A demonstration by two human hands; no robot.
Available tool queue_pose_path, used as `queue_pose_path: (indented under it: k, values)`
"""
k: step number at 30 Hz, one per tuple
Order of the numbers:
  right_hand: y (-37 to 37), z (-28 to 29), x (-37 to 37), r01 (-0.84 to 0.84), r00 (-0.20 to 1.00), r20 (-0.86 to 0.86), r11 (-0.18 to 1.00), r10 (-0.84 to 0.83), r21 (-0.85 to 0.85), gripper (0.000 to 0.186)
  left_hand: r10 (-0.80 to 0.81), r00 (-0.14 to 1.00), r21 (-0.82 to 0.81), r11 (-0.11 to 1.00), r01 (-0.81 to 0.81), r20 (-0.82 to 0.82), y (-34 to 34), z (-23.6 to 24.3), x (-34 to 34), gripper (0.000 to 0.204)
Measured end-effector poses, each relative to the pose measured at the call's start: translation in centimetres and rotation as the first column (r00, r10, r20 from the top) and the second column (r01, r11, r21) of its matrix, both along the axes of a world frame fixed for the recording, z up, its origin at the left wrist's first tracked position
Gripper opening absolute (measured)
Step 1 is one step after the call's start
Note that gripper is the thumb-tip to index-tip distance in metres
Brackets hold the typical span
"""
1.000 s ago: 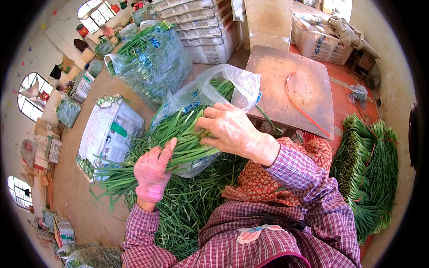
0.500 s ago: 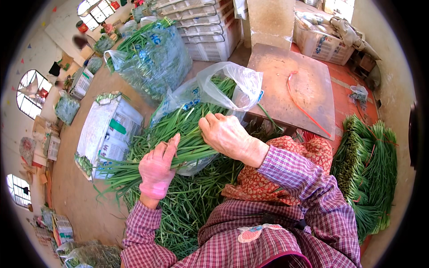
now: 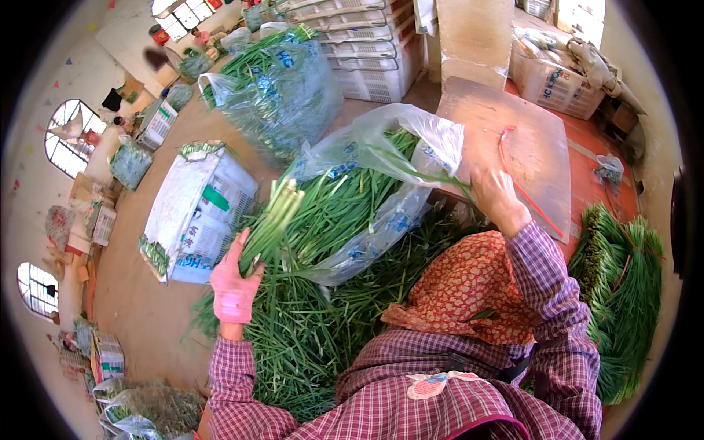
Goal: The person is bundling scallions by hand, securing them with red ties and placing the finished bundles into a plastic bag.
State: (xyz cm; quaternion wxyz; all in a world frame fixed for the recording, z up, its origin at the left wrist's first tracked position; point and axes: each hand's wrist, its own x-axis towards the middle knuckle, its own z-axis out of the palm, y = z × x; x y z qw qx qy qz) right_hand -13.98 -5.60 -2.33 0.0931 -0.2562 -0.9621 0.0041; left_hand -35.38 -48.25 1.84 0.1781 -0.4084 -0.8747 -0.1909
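Observation:
My left hand (image 3: 240, 284), in a pink glove, grips a bunch of green stalks (image 3: 279, 209) with pale ends pointing up. Beside it lies an open clear plastic bag (image 3: 337, 266) full of long green leaves (image 3: 345, 205). My right hand (image 3: 493, 192) is at the near edge of a brown board (image 3: 522, 117), by a green leaf that trails from the bag; its fingers are blurred. A red cord (image 3: 529, 202) lies on the board. Loose greens (image 3: 308, 345) are heaped below the bag.
A white crate (image 3: 189, 227) stands left, a large bag of greens (image 3: 275, 103) behind, stacked crates (image 3: 367, 66) and a pillar (image 3: 473, 40) beyond. Tied bundles (image 3: 627, 308) lie right, beside red floral cloth (image 3: 469, 286). A small, blurred person (image 3: 198, 37) is in the far background.
My right hand has left the greens and moved right to the board. My left hand now holds a bunch upright, pale ends showing. The view has shifted slightly.

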Motion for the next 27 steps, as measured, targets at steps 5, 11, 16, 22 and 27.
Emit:
queue_pose_path:
  k: [5, 11, 16, 22, 27]
  values:
    - [-5.5, 3.4, -1.0, -0.349, 0.937, -0.132, 0.868, 0.323, -0.353, 0.039, -0.280, 0.441, 0.428, 0.859, -0.282, 0.852, 2.4, 1.0, 2.9, 0.047]
    - [-9.9, 6.1, -3.9, -0.671, 0.616, -0.757, 0.648, 0.217, -0.360, 0.018, -0.462, 0.161, 0.488, 0.844, -0.221, 0.872, 5.7, 1.4, 5.5, 0.046]
    - [-11.8, 9.0, -5.0, -0.646, 0.466, -0.846, 0.753, 0.260, -0.125, 0.012, -0.386, 0.187, 0.411, 0.904, -0.121, 0.903, 7.0, 1.0, 6.6, 0.044]
    - [-13.0, 9.1, -7.3, -0.581, 0.527, -0.797, 0.809, 0.296, -0.084, 0.017, -0.386, 0.135, 0.400, 0.912, -0.097, 0.913, 7.5, 0.8, 7.5, 0.044]
    - [-8.3, 7.9, -6.0, -0.382, 0.569, -0.806, 0.920, 0.165, -0.082, 0.016, -0.409, 0.131, 0.427, 0.888, -0.171, 0.903, 6.7, 0.6, 7.3, 0.048]
